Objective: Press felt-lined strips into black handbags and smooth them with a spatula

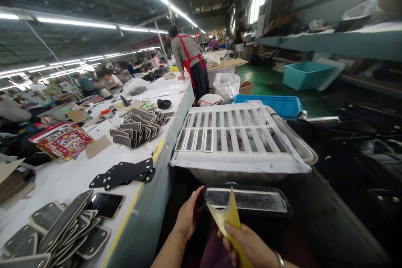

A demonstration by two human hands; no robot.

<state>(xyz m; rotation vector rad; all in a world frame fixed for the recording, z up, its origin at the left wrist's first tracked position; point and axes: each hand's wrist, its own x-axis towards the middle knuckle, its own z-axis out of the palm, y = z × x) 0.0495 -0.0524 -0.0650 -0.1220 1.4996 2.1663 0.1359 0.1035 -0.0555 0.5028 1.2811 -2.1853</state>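
My left hand (190, 212) grips the left end of a long black piece (251, 199) with rounded ends, its fingertips partly hidden at the edge. A pale line frames the fuzzy grey face of this piece. In my right hand (248, 243) is a curved yellow sheet-like tool (228, 217) with a notched, pointed tip, wrapped by my fingers. The tip overlaps the left part of the black piece; whether they touch, I cannot tell. Just beyond lies a white slotted rack (238, 159), with several pale-edged grey strips (194, 140) at its left.
On the white table (116, 155) at left lie stacked grey pieces (135, 127), black pieces (125, 173), a phone (106, 205) and more grey pieces (72, 228). A blue crate (273, 102) stands behind the rack. A person in a red apron (190, 58) leans on the table.
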